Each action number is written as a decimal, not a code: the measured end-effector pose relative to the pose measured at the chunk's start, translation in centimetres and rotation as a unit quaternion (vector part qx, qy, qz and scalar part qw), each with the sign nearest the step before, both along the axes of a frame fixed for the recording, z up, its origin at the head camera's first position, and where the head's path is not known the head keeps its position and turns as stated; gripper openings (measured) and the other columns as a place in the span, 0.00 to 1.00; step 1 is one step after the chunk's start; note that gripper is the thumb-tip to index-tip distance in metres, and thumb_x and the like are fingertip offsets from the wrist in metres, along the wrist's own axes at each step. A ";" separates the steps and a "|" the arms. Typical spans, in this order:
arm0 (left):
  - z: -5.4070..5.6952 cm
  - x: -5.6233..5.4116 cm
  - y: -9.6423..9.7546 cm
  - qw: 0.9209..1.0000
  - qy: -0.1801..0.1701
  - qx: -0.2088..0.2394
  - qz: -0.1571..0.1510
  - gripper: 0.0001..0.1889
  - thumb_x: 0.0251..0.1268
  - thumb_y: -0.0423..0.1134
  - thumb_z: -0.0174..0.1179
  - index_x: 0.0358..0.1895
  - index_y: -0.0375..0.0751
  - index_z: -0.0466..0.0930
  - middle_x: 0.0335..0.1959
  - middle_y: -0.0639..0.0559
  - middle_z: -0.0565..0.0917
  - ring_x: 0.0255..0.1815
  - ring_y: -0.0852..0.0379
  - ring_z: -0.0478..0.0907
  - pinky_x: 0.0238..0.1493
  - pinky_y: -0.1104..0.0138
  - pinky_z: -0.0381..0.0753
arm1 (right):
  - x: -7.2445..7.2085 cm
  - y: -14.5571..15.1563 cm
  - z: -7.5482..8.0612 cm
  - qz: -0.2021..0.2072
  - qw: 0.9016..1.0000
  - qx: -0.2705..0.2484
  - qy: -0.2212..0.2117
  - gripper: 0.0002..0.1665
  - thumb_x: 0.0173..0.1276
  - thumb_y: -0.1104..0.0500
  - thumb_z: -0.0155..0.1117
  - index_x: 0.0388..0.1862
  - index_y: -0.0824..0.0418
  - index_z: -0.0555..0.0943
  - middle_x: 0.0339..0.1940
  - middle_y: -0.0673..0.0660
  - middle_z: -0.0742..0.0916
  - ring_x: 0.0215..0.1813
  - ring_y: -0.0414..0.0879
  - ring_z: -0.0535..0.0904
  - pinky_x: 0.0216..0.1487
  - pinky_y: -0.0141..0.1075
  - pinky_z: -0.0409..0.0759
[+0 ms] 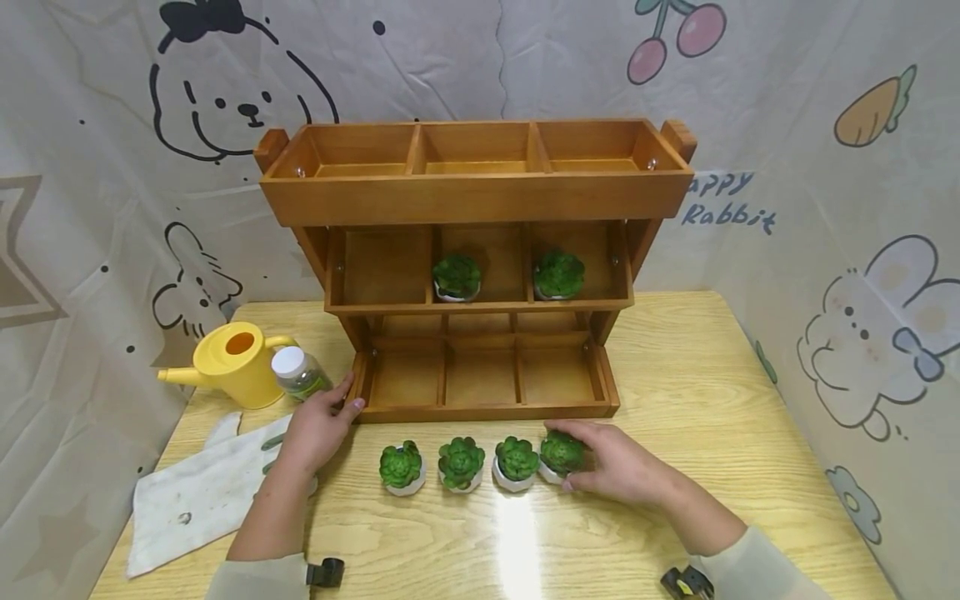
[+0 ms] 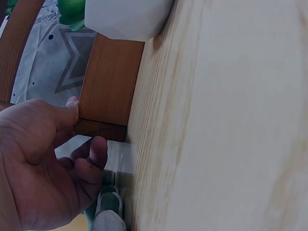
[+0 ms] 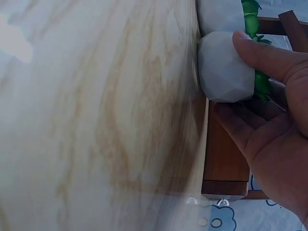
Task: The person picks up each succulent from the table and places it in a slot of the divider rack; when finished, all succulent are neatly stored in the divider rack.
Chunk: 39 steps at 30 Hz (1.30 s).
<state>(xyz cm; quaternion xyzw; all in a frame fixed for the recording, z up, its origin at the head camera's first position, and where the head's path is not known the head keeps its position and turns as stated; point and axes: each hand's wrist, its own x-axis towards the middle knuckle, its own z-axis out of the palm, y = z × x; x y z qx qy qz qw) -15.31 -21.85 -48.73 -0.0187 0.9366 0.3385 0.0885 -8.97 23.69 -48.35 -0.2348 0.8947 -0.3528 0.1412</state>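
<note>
A wooden three-tier planter shelf (image 1: pixel 480 412) stands on the table, with two potted succulents, a middle one (image 1: pixel 457 277) and a right one (image 1: pixel 559 276), in its middle tier. My left hand (image 1: pixel 321 427) holds the lower left corner of this shelf; the left wrist view shows thumb and curled fingers (image 2: pixel 98 149) about the corner. Several small succulents in white faceted pots line up before the shelf. Around the rightmost potted succulent (image 1: pixel 561 454) my right hand (image 1: pixel 618 462) has its thumb and fingers, gripping the white pot (image 3: pixel 226 67), which stands on the table.
Left of the shelf are a yellow watering can (image 1: pixel 236 367) and a white-capped jar (image 1: pixel 298 372). White gloves (image 1: pixel 202 492) lie in front of them, partly under the left forearm. A printed cloth (image 1: pixel 825 250) hangs around the table.
</note>
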 end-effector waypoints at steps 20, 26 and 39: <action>-0.1 -0.1 -0.2 1.000 0.004 0.003 0.001 0.32 0.82 0.52 0.55 0.82 0.49 0.59 0.71 0.29 0.73 0.68 0.32 0.73 0.66 0.37 0.71 | -0.2 -0.2 0.2 0.003 1.000 0.011 0.011 0.50 0.58 0.58 0.82 0.79 0.56 0.70 0.66 0.55 0.84 0.64 0.48 0.81 0.69 0.50 0.75; 0.0 0.0 -0.1 1.000 0.002 0.004 0.001 0.32 0.82 0.52 0.54 0.82 0.48 0.59 0.70 0.28 0.73 0.68 0.31 0.73 0.66 0.37 0.71 | -0.4 -0.2 0.7 -0.002 1.000 0.004 0.008 0.48 0.59 0.58 0.81 0.78 0.57 0.70 0.67 0.56 0.83 0.64 0.51 0.81 0.69 0.53 0.75; -0.1 0.0 -0.1 1.000 -0.006 0.007 0.006 0.32 0.82 0.53 0.54 0.82 0.50 0.59 0.72 0.30 0.72 0.68 0.32 0.73 0.65 0.37 0.72 | -1.3 0.1 2.8 -0.003 0.998 -0.002 0.065 0.47 0.59 0.56 0.82 0.77 0.55 0.73 0.68 0.54 0.83 0.66 0.51 0.80 0.68 0.53 0.76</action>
